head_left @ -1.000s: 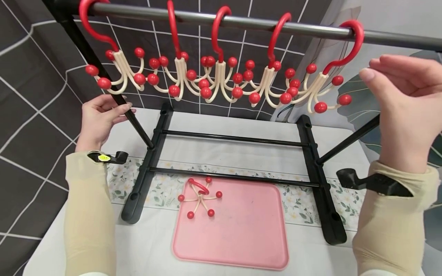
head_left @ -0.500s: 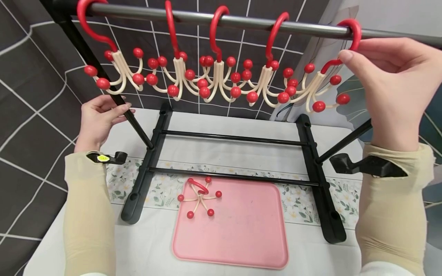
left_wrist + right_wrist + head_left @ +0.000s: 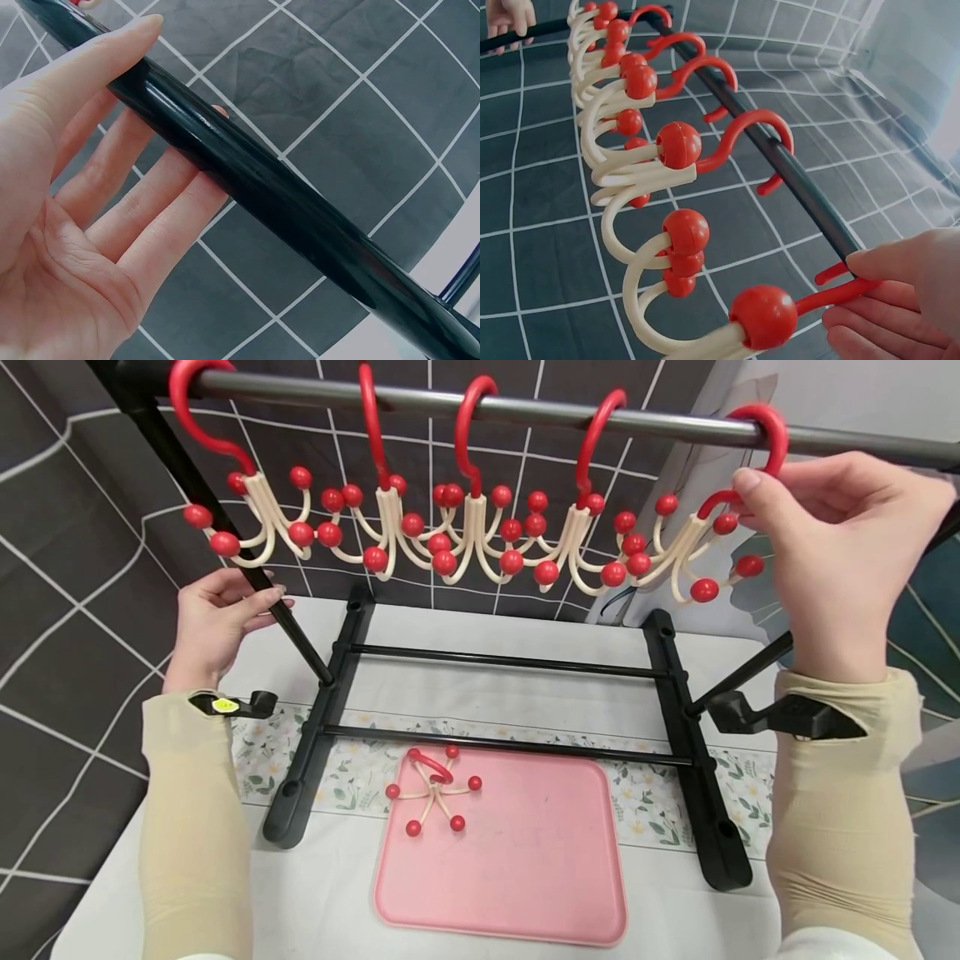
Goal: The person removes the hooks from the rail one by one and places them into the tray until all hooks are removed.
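My left hand [image 3: 217, 622] grips the black left post [image 3: 306, 639] of a garment rack; in the left wrist view the thumb lies over the post [image 3: 262, 180] and the fingers pass behind it. My right hand [image 3: 843, 539] pinches the red hook [image 3: 829, 298] of the rightmost rotating hook hanger [image 3: 684, 545] between thumb and fingers. That hook loops over the dark top rail [image 3: 543, 416]. Several like hangers, with cream arms and red ball tips, hang in a row to its left, such as the middle hanger [image 3: 476, 522].
One more hanger [image 3: 435, 789] lies at the upper left of a pink tray [image 3: 532, 877]. Around the tray stand the rack's black feet [image 3: 720, 831] and a low crossbar [image 3: 510, 745], on a white cloth [image 3: 315, 893]. A dark checked curtain [image 3: 67, 635] hangs behind.
My right hand came in from the right of the rightmost hanger and took hold of its hook; that hanger's arms have turned slightly. The left hand stayed on the post.
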`<act>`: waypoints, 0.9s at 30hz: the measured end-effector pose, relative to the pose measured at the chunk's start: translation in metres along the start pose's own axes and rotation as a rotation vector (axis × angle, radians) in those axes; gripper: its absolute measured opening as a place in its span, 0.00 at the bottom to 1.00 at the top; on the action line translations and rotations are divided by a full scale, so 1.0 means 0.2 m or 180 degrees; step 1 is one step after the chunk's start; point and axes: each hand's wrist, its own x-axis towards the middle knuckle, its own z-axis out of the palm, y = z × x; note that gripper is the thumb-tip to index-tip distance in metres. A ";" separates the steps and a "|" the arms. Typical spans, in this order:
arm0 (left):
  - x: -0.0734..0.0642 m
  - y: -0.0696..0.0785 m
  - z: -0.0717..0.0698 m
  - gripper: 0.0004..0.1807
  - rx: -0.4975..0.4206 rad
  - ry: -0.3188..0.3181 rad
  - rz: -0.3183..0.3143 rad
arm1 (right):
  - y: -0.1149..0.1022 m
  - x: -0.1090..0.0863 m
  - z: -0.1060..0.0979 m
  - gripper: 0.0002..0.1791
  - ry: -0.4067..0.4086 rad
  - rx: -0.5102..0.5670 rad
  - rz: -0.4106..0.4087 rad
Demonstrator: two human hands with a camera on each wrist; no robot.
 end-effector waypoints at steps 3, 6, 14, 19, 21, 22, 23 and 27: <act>0.00 0.00 0.00 0.17 -0.0002 -0.0004 -0.0008 | 0.00 0.00 0.00 0.15 0.0016 0.0022 0.0000; 0.00 0.00 0.00 0.17 0.0005 -0.0002 -0.0009 | 0.00 0.00 0.00 0.14 0.0051 0.0007 0.0006; 0.00 -0.01 0.00 0.17 0.0017 -0.0024 0.0012 | 0.03 0.02 -0.01 0.15 0.0137 0.0002 -0.0098; 0.00 -0.01 0.00 0.17 0.0033 -0.0034 0.0039 | 0.03 0.04 -0.03 0.17 0.0180 0.0026 -0.0148; 0.00 -0.01 0.00 0.17 0.0015 -0.0041 0.0054 | 0.02 0.05 -0.05 0.17 0.0200 0.0067 -0.0095; 0.00 -0.01 0.00 0.17 0.0009 -0.0042 0.0064 | 0.02 0.06 -0.06 0.17 0.0214 0.0090 -0.0058; 0.01 -0.01 0.00 0.17 0.0002 -0.0045 0.0072 | 0.02 0.06 -0.07 0.18 0.0227 0.0116 -0.0028; 0.01 -0.01 0.00 0.17 -0.0014 -0.0046 0.0092 | 0.01 0.06 -0.10 0.19 0.0283 0.0165 0.0111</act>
